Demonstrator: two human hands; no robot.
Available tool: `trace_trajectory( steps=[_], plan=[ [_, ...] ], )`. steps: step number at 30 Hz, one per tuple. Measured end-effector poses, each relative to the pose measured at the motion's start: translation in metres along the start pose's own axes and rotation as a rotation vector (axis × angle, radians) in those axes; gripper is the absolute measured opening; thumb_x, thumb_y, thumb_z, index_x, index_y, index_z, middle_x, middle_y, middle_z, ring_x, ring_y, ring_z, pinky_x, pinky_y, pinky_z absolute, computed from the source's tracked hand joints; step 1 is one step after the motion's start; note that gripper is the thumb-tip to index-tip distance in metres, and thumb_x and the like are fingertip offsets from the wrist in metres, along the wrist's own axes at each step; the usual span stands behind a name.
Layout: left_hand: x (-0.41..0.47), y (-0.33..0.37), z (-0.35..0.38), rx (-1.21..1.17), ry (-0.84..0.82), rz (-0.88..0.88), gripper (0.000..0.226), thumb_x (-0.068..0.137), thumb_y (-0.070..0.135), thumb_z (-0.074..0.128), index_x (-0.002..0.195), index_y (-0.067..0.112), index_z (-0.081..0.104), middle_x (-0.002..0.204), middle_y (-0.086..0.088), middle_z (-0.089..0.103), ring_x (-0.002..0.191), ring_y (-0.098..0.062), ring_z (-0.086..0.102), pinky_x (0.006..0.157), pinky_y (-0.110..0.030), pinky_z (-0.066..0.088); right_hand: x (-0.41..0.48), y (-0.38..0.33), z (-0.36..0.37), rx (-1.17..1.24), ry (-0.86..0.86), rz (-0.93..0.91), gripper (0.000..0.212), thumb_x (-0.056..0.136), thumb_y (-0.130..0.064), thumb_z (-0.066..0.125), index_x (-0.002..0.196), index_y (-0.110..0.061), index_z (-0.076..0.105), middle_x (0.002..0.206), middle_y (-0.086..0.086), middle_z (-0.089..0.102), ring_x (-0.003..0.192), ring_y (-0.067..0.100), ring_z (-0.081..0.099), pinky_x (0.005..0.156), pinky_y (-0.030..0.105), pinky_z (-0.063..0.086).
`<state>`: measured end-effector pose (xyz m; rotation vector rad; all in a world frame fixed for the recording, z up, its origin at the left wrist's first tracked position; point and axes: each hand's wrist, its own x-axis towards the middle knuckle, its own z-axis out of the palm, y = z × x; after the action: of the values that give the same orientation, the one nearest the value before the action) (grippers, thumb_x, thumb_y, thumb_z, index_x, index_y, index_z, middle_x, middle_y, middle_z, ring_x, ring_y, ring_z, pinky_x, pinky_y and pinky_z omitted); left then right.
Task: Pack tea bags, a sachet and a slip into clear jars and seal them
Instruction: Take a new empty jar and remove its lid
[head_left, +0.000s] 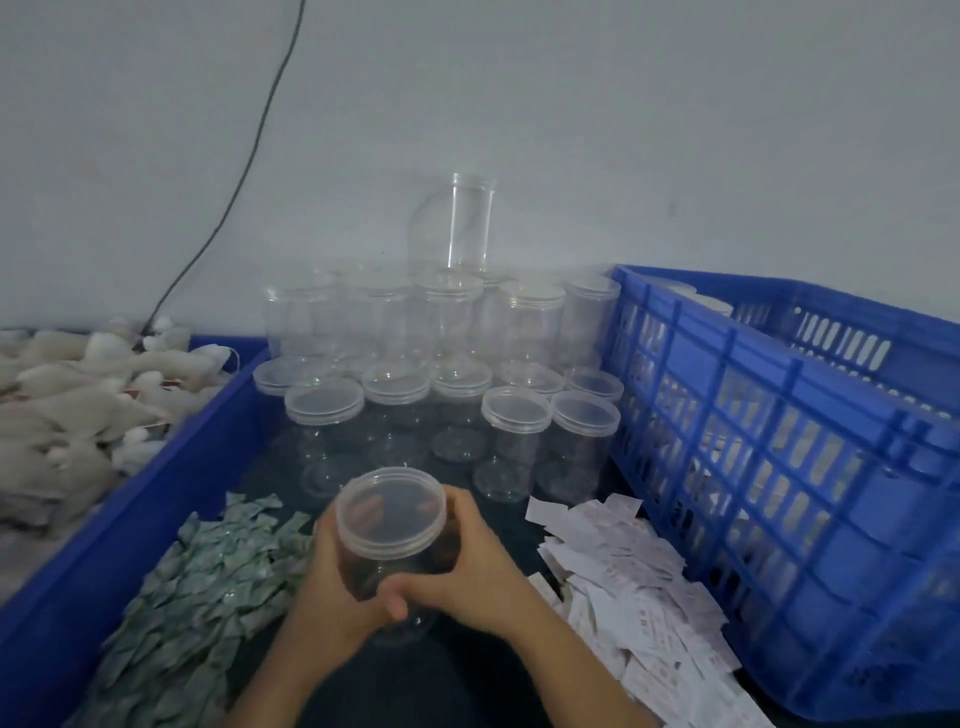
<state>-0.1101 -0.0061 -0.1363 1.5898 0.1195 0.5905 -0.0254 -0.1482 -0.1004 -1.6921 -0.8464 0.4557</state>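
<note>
A clear jar (390, 514) with its lid on stands upright at the front middle of the dark table, and it looks empty. My left hand (332, 582) wraps its left side and my right hand (467, 561) wraps its right side, fingers meeting in front. A heap of green-printed sachets (208, 577) lies to the left of the jar. White paper slips (634, 577) are piled to its right. Pale tea bags (67, 410) fill a tray at the far left.
Several lidded clear jars (457, 395) are stacked in rows behind the held jar, one jar (470, 223) on top against the grey wall. A blue tray rim (171, 467) borders the left; a tall blue slatted crate (779, 467) stands on the right. A black cable (249, 156) runs down the wall.
</note>
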Motion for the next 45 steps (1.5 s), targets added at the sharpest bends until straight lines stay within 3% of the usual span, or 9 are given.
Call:
trace_trajectory(
  steps=[3,6,10,18,24,29,35,41,45],
  plan=[
    [0.002,-0.011,0.002,0.108,0.034,0.010,0.131,0.028,0.029,0.094,0.141,0.027,0.029,0.130,0.004,0.057,0.121,-0.014,0.057,0.093,-0.033,0.050,0.011,-0.023,-0.023,-0.063,-0.155,0.063,0.069,0.071,-0.020,0.086,0.127,-0.030,0.047,0.125,-0.013,0.058,0.109,-0.006,0.059,0.086,0.013,0.048],
    [0.003,-0.008,0.011,0.147,0.103,-0.005,0.124,0.034,0.031,0.090,0.139,0.042,0.025,0.126,0.015,0.056,0.114,-0.003,0.059,0.090,-0.030,0.053,0.018,-0.046,-0.023,-0.194,-0.075,0.065,0.101,0.062,-0.049,0.086,0.146,-0.034,0.032,0.136,-0.020,0.043,0.117,-0.005,0.048,0.087,0.013,0.041],
    [0.004,-0.003,0.021,0.189,0.197,0.032,0.104,0.039,0.015,0.094,0.123,0.033,0.036,0.108,0.013,0.059,0.096,0.015,0.058,0.070,-0.003,0.047,0.020,-0.056,0.007,-0.597,-0.004,-0.039,0.092,0.056,-0.075,0.072,0.135,-0.040,0.040,0.133,-0.021,0.035,0.120,0.003,0.039,0.090,0.025,0.038],
    [0.006,0.001,0.012,0.260,0.097,0.001,0.095,0.038,0.035,0.083,0.125,0.021,0.050,0.106,0.009,0.067,0.091,0.004,0.065,0.068,-0.007,0.049,0.024,-0.037,0.026,-0.596,0.201,-0.215,0.055,0.067,-0.059,0.070,0.113,-0.031,0.057,0.114,-0.015,0.039,0.109,0.008,0.041,0.083,0.014,0.038],
    [-0.001,0.002,0.001,0.221,0.015,0.005,0.095,0.042,0.010,0.090,0.118,0.046,0.044,0.112,0.010,0.064,0.099,-0.007,0.066,0.070,-0.015,0.053,0.020,-0.038,0.005,-0.492,0.023,-0.261,0.049,0.064,-0.047,0.081,0.108,-0.036,0.063,0.113,-0.025,0.039,0.111,-0.003,0.044,0.085,0.006,0.036],
    [-0.009,0.001,0.001,0.126,-0.130,-0.018,0.094,0.055,-0.020,0.080,0.127,0.023,0.038,0.114,0.016,0.063,0.104,-0.007,0.064,0.073,-0.018,0.054,0.012,-0.044,-0.010,-0.462,-0.147,-0.274,0.050,0.064,-0.047,0.077,0.113,-0.040,0.065,0.132,-0.021,0.046,0.129,-0.003,0.038,0.102,0.022,0.037],
    [-0.008,0.001,0.010,0.174,-0.043,0.004,0.094,0.047,0.014,0.091,0.127,0.024,0.043,0.114,0.015,0.063,0.105,-0.002,0.063,0.077,-0.010,0.049,0.006,-0.058,0.007,-0.862,0.077,-0.097,0.097,0.054,-0.091,0.043,0.135,-0.038,0.043,0.132,-0.008,0.038,0.123,0.014,0.027,0.104,0.032,0.033],
    [-0.005,-0.002,0.006,0.167,-0.094,-0.006,0.095,0.056,-0.003,0.088,0.135,0.015,0.038,0.122,0.000,0.061,0.111,-0.017,0.062,0.081,-0.028,0.056,-0.003,-0.071,0.003,-0.704,-0.148,-0.138,0.079,0.072,-0.044,0.065,0.145,-0.035,0.034,0.153,-0.003,0.029,0.142,0.015,0.018,0.117,0.040,0.018],
    [-0.005,-0.001,0.006,0.186,-0.064,-0.022,0.094,0.053,0.010,0.092,0.131,0.019,0.040,0.121,-0.005,0.059,0.109,-0.007,0.061,0.085,-0.020,0.053,0.000,-0.071,0.004,-0.908,0.024,0.011,0.103,0.064,-0.086,0.052,0.147,-0.029,0.029,0.142,0.001,0.034,0.131,0.024,0.029,0.107,0.040,0.028]
  ],
)
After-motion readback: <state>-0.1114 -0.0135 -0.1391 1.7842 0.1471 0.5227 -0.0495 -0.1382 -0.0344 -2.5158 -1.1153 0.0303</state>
